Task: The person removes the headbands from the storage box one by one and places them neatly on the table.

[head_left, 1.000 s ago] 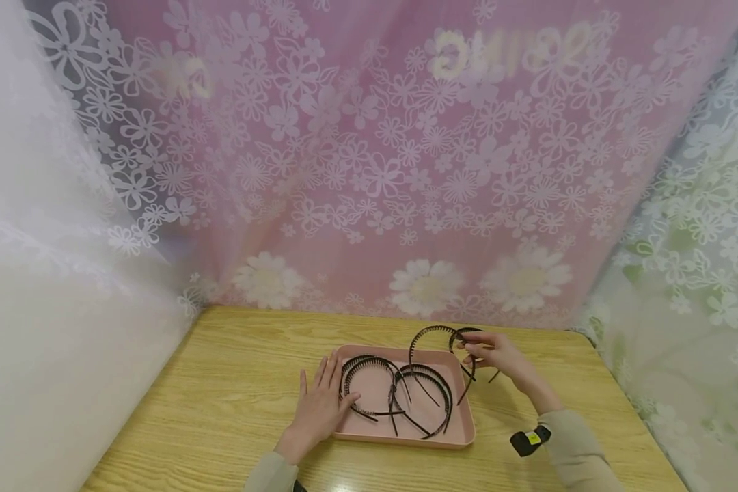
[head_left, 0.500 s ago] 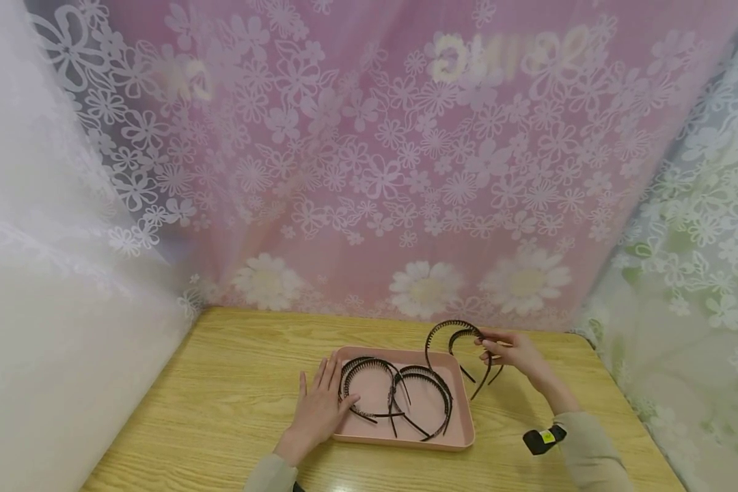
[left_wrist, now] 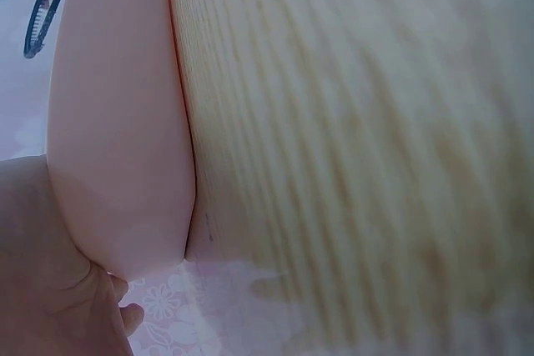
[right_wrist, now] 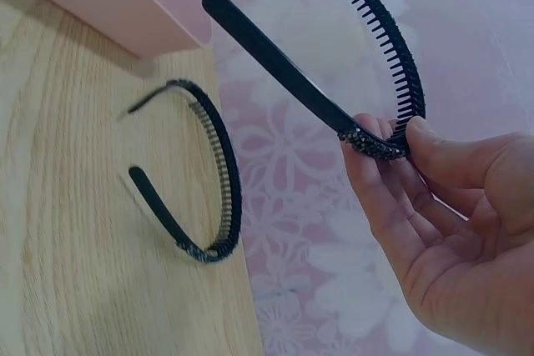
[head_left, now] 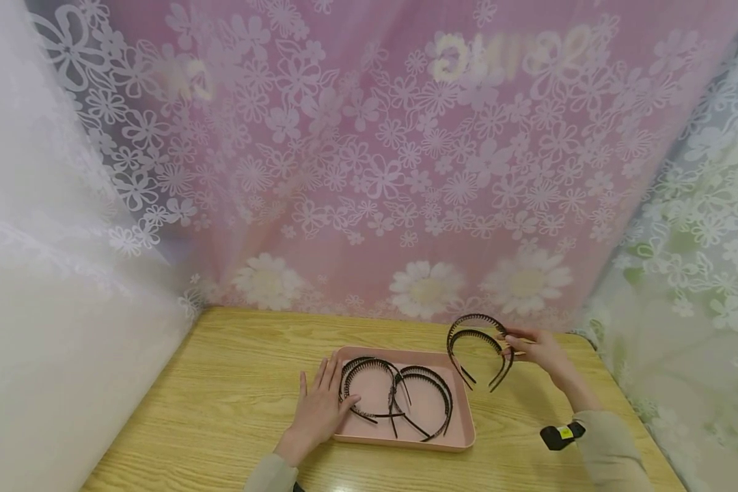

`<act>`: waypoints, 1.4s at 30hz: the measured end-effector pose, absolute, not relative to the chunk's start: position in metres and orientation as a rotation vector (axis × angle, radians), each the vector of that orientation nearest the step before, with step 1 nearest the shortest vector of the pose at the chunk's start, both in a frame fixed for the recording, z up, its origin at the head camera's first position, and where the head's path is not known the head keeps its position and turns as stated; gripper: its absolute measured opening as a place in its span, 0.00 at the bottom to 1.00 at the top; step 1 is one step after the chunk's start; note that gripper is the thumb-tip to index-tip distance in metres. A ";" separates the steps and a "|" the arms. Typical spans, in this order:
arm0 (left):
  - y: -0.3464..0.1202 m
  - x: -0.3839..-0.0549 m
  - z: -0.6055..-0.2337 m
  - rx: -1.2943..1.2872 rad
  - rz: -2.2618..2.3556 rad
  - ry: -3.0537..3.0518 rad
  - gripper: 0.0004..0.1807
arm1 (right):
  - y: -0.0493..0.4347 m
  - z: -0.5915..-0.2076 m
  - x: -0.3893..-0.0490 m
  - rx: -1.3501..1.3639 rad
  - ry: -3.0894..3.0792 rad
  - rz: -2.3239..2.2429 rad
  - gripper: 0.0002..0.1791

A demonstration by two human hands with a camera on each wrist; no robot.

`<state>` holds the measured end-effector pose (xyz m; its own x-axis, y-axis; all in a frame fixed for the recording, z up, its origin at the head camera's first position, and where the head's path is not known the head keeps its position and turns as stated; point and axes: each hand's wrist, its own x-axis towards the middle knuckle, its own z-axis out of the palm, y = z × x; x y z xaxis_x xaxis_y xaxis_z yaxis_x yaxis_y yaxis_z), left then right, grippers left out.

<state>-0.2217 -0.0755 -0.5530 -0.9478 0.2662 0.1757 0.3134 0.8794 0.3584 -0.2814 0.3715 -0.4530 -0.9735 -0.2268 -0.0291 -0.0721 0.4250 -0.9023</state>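
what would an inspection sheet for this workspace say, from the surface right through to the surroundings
Surface: yellow wood-grain table, tray on it.
Job's things: shallow pink rectangular tray holding several curved black toothed headbands; one similar headband on the table beside it.
Clutter: nothing seen.
Hands: left hand, fingers straight, touches the tray's left side; right hand pinches a black toothed headband with a glittery section, raised off the table.
Cables: nothing seen.
Surroundings: pink curtain with white flower print behind.
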 end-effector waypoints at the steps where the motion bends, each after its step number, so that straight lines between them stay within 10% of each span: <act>1: -0.075 -0.222 -0.553 -0.453 -0.589 -2.928 0.45 | 0.374 -0.453 -0.281 -0.263 2.536 -1.585 0.30; 42: -0.075 -0.226 -0.563 -0.460 -0.570 -2.905 0.44 | 0.468 -0.447 -0.275 -0.212 2.688 -1.571 0.30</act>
